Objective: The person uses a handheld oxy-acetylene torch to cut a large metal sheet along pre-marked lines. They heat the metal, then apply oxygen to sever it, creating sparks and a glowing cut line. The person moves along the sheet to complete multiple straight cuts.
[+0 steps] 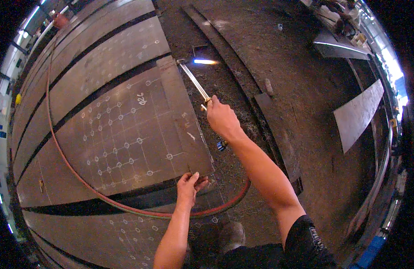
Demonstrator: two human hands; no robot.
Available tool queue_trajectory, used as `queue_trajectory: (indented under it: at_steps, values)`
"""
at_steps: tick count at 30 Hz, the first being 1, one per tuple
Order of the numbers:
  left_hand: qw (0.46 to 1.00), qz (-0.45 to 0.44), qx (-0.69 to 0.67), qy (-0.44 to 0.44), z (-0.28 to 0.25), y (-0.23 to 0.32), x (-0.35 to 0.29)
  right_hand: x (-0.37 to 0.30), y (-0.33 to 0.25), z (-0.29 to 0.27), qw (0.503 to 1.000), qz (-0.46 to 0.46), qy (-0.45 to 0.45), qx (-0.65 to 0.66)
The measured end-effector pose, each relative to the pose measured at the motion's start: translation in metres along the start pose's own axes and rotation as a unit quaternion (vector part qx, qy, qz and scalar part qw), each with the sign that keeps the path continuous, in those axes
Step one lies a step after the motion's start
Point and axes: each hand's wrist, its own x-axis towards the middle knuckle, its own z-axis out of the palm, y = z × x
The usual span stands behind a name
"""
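My right hand (pixel 222 119) grips a cutting torch (pixel 193 80) with long metal tubes. Its tip reaches the far corner of a steel plate (pixel 126 134), and a bright blue-white flame (pixel 204 61) shoots to the right from the tip. My left hand (pixel 189 186) grasps the near edge of that same plate, fingers curled over it. The plate is grey and marked with chalk grid lines and small circles. A red hose (pixel 81 177) runs across the plate and loops back toward the torch.
More marked steel plates (pixel 104 49) lie side by side to the left with dark gaps between them. Long curved steel strips (pixel 242 76) and a loose sheet (pixel 357 114) rest on the dirty floor to the right. My shoe (pixel 231 235) stands below.
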Motion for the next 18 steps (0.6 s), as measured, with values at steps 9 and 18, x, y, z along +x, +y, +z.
queue_trajectory:
  at_steps: [9,18]
  values:
    - [1.000,0.002,0.008,0.000,0.002,-0.002,0.004,-0.009,0.000,0.007,0.998,-0.012,0.024,-0.062]
    - [1.000,0.008,0.029,0.001,0.002,-0.004,0.002,-0.013,-0.002,0.005,0.995,-0.011,0.035,-0.096]
